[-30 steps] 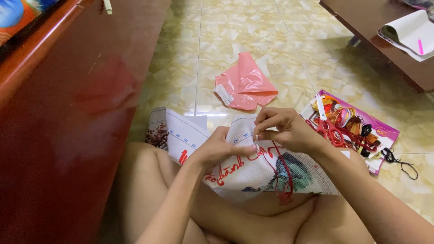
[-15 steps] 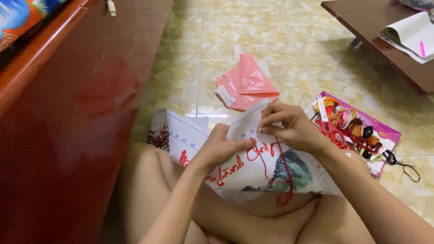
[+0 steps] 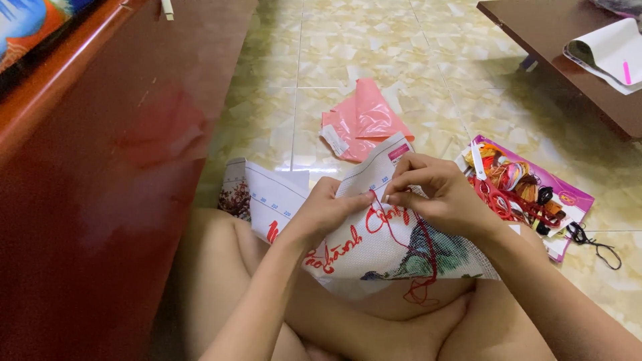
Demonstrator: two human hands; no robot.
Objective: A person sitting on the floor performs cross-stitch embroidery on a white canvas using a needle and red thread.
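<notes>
Red thread (image 3: 378,208) is mid-stitch: right hand (image 3: 435,194) pinches it, left hand (image 3: 328,210) grips the embroidery cloth (image 3: 374,244); next, probably, a steady pull

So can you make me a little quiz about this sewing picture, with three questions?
1. True or false: the left hand holds the stitched cloth.
2. What colour is the thread at the right hand?
3. Which lies on the floor behind the cloth? A) pink plastic bag B) blue bucket C) green ball

Key: 1 true; 2 red; 3 A.
</notes>
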